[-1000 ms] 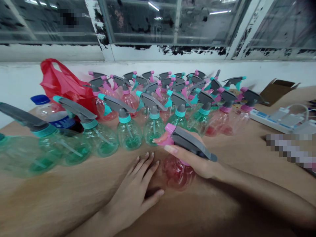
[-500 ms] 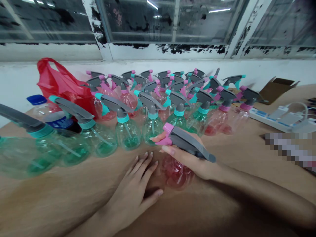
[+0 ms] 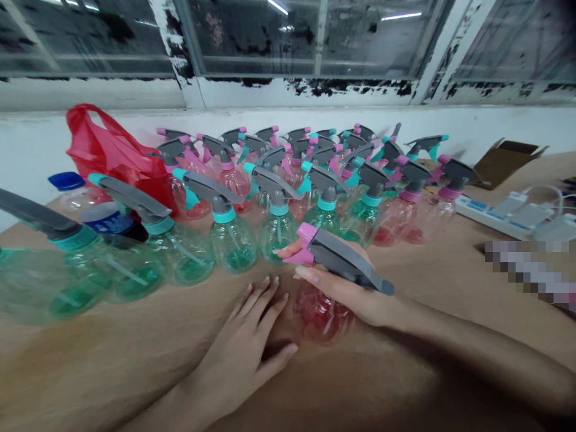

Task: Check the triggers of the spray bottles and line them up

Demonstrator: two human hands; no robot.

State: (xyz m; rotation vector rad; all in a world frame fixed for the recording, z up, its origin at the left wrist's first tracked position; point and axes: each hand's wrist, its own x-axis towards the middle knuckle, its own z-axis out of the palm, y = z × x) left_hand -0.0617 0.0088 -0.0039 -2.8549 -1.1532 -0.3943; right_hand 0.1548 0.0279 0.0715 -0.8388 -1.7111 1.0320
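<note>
Two hands at one pink spray bottle, table front centre.

One pink spray bottle (image 3: 321,315) stands upright on the brown table (image 3: 112,360), just in front of the massed rows of green and pink spray bottles (image 3: 279,222). Right hand (image 3: 348,294) is wrapped around its neck, fingers closed under the grey trigger head (image 3: 344,264), whose pink nozzle points left. Left hand (image 3: 245,354) lies palm-down on the table, fingers spread and extended, thumb out toward the bottle's base; whether it touches the bottle cannot be told. Noted behind, at left: red plastic bag (image 3: 112,150) and a blue-capped bottle (image 3: 90,207) against the wall. At right: white power strip (image 3: 504,216) and an open cardboard box (image 3: 506,159), both well apart from the hands.
</note>
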